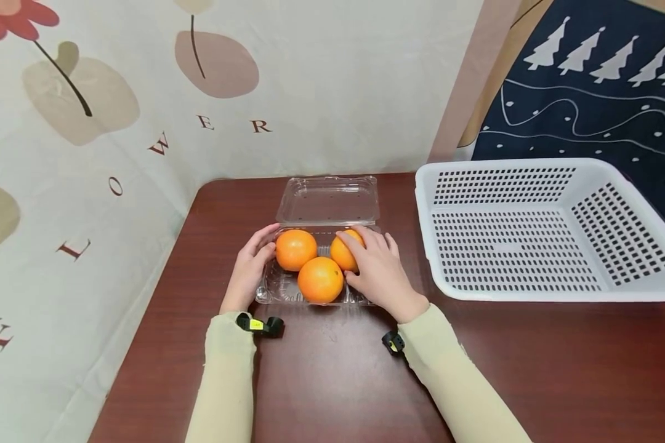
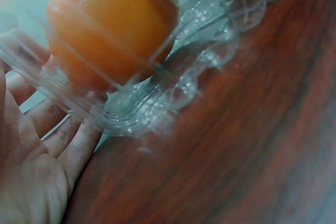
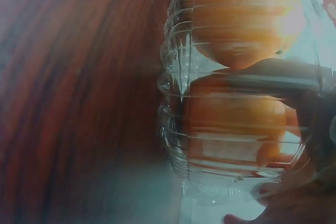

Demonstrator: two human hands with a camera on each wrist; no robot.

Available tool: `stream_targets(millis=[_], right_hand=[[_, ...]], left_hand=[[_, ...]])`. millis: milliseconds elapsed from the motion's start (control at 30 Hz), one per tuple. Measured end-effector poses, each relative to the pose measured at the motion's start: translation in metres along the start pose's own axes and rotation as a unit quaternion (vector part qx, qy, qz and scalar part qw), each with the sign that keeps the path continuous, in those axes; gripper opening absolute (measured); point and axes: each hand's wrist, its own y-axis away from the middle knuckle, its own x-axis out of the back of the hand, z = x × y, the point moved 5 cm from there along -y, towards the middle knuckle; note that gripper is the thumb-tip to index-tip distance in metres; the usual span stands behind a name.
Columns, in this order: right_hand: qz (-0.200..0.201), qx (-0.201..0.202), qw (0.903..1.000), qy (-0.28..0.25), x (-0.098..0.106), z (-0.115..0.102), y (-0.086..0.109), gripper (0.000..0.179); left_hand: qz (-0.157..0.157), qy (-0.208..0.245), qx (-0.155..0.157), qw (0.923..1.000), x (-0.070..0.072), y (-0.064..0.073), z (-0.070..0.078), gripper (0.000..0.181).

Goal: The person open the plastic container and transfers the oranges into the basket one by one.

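A clear plastic clamshell box (image 1: 281,287) lies open on the table with three oranges inside. The left orange (image 1: 296,249) and the front orange (image 1: 321,280) sit close together, and the right orange (image 1: 342,252) is partly hidden by my right hand (image 1: 383,274). That hand grips the right orange with thumb and fingers, reaching over the box's right side. My left hand (image 1: 248,271) rests along the box's left side, thumb near the left orange. In the left wrist view, its fingers (image 2: 79,148) lie fairly straight against the outside of the clear wall.
The box's lid (image 1: 329,200) is folded back toward the wall cloth. A white perforated plastic basket (image 1: 438,271) stands to the right on the brown table (image 1: 332,363). A dark blue cloth with white trees (image 1: 576,117) hangs behind the basket.
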Motion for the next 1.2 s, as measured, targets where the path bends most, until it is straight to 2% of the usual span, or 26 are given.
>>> stream_targets(millis=[233,500,733,1033,1200], right_hand=[[-0.029,-0.008,0.9975,0.065,0.002,-0.008,-0.001,0.074],[-0.045,-0.020,0.9948,0.089,0.004,-0.012,-0.002,0.073],[-0.058,-0.016,0.9954,0.075,0.005,-0.013,-0.005,0.069],[-0.068,-0.012,0.9965,0.048,0.007,-0.009,-0.007,0.070],[-0.068,-0.024,0.9969,0.031,0.007,-0.005,-0.007,0.075]], left_hand=[[0.000,0.000,0.005,1.0000,0.003,0.000,-0.003,0.037],[-0.005,0.002,-0.010,0.9999,0.002,-0.008,-0.016,0.036],[0.005,0.000,-0.010,0.9999,0.006,-0.009,-0.018,0.035],[-0.010,-0.002,-0.019,0.9998,0.002,-0.004,0.000,0.038],[-0.014,-0.008,-0.018,0.9997,0.000,-0.003,0.000,0.038]])
